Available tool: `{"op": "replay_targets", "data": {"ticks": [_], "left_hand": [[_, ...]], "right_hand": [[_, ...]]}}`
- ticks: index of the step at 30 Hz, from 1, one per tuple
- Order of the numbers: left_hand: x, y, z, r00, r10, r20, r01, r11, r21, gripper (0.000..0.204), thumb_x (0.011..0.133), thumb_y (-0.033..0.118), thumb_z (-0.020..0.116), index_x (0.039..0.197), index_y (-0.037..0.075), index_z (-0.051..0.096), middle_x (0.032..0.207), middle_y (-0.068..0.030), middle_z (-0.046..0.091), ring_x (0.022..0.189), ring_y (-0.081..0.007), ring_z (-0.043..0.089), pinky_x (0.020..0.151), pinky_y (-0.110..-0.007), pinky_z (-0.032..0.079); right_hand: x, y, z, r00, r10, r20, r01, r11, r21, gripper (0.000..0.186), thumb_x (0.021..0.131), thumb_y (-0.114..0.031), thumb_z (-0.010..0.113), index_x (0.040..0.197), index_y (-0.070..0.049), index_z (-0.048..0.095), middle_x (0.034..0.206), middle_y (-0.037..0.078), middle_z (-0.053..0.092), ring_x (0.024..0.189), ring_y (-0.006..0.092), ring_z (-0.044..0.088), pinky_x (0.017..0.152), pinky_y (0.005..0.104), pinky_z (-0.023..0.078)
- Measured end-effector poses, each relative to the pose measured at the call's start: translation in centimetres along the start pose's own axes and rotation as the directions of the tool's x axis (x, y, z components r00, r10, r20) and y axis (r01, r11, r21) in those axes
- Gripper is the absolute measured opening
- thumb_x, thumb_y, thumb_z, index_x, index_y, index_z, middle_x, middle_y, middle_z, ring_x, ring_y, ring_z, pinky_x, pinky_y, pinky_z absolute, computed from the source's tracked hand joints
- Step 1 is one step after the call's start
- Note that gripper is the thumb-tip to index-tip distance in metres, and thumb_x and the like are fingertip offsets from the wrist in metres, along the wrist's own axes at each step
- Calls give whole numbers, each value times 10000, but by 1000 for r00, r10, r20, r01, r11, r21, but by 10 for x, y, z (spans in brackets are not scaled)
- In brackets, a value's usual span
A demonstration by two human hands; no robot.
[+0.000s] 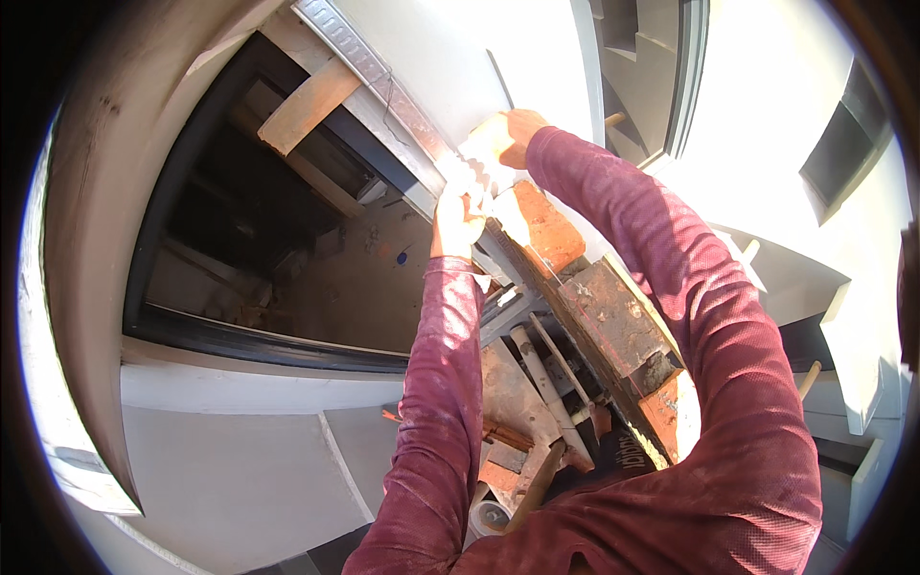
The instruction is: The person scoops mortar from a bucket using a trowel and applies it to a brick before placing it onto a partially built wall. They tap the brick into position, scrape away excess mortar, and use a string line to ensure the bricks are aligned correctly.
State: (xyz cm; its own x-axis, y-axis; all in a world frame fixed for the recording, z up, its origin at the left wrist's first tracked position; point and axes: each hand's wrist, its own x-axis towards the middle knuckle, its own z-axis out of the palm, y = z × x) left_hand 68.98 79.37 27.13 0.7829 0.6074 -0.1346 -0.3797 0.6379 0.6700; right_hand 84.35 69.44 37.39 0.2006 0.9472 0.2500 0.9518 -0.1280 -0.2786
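Black-framed, one window (259,345) is being bordered on its upper right by one long metal strip (376,79), silvery and slotted at its far end, brownish toward its near end. Two maroon sleeves (695,264) are being seen around a row of three blocks (613,311), two orange and one mortar-grey. The strip's near end is being lost in glare beside two hands, the left hand (458,226) below, the right hand (508,137) above. Their grip is being bleached out; whether it is clamped cannot be told.
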Motion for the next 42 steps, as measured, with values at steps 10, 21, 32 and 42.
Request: {"op": "replay_targets", "data": {"ticks": [10,21,32,42], "left_hand": [[-4,17,-5,997,-78,8,77,994,72,39,924,85,546,926,103,581,742,16,570,601,-99,549,459,-237,430],[-19,22,25,992,98,-85,-59,926,374,45,871,88,610,913,85,622,760,18,606,627,-87,568,481,-233,437],[-26,44,76,988,131,-77,20,394,919,142,867,32,579,923,-55,676,780,-69,658,582,-138,589,516,-256,468],[-92,39,49,983,10,182,-176,316,932,393,951,138,596,1326,30,547,1113,-84,660,824,-117,661,572,-200,441]], "right_hand": [[24,16,115,918,310,-245,-240,930,278,272,827,-216,527,1039,-230,697,1101,67,684,1024,269,634,842,397,512],[20,-16,137,852,446,274,-356,110,928,208,853,-154,526,917,-78,709,810,134,687,648,248,667,506,328,507],[26,-47,185,1000,9,-19,20,-704,710,252,1007,-299,461,1127,-122,594,908,35,665,767,142,630,643,301,532],[21,-76,159,979,-151,-138,-2,-685,728,552,975,-432,517,1398,-105,383,1133,63,626,1051,183,582,869,352,502]]}}
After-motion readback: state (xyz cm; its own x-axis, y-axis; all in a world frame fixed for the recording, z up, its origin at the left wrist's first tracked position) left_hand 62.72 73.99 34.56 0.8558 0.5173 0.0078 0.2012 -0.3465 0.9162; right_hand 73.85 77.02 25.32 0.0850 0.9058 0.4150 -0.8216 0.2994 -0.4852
